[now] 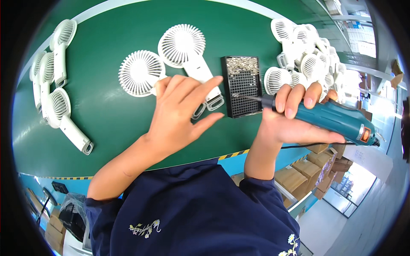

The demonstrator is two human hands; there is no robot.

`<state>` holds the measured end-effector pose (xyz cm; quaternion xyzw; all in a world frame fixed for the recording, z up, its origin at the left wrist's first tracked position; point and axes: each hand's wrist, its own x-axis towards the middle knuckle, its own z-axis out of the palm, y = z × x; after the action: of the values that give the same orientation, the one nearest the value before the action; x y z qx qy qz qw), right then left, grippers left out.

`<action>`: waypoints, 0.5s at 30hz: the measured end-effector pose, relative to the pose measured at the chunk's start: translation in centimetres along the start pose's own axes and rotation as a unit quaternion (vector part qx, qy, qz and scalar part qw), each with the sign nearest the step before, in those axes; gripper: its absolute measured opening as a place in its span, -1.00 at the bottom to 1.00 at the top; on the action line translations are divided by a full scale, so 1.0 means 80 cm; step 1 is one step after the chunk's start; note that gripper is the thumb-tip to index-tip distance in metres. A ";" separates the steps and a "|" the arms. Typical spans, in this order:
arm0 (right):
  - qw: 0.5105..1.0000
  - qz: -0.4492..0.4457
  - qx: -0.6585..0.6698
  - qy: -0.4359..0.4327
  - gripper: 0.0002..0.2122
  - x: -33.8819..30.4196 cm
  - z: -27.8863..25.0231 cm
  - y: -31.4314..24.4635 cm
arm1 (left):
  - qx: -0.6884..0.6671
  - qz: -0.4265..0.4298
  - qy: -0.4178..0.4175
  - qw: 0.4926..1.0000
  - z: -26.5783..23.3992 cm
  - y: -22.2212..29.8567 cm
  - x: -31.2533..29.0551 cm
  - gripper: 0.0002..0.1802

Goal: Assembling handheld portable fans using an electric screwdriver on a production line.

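My right hand [294, 113] is wrapped round a teal electric screwdriver [333, 121]. The tool lies nearly level, and its thin bit reaches left over a black screw tray [227, 91]. Small screws [242, 65] crowd the far part of this gridded tray. Two white handheld fans lie side by side left of the tray: a nearer fan [139, 72] and a farther fan [183, 45]. My left hand [177, 104] rests over their handles, thumb and index finger stretched apart. It hides most of the nearer fan's handle; whether its other fingers touch that handle I cannot tell.
Several white fans [60, 106] lie at the left of the green table [115, 128]. A heap of fans [311, 64] is piled at the far right. A black cord [307, 145] trails below the screwdriver. Cardboard boxes [294, 177] stand beyond the table's near edge, at the right.
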<state>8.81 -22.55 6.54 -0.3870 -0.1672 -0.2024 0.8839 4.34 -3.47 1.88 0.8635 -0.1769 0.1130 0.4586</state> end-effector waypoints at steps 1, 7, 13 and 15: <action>0.999 -0.026 -0.033 0.021 -0.19 0.003 -0.012 0.000 | 0.007 0.007 -0.006 1.000 -0.001 -0.003 -0.001 -0.39; 0.989 -0.044 -0.120 0.071 -0.25 -0.007 -0.042 0.009 | 0.008 0.040 -0.005 0.999 0.008 -0.003 -0.001 -0.62; 0.988 -0.043 -0.052 0.142 -0.22 -0.004 -0.044 -0.005 | -0.022 0.038 -0.037 0.998 0.012 0.008 0.010 -0.67; 0.982 -0.031 -0.143 0.123 -0.28 -0.006 -0.035 0.002 | -0.008 0.070 -0.053 0.996 0.015 0.015 0.020 -0.68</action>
<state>8.86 -24.45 4.45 -0.4762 -0.0387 -0.2973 0.8266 5.37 -5.42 2.65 0.8500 -0.2622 0.0974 0.4464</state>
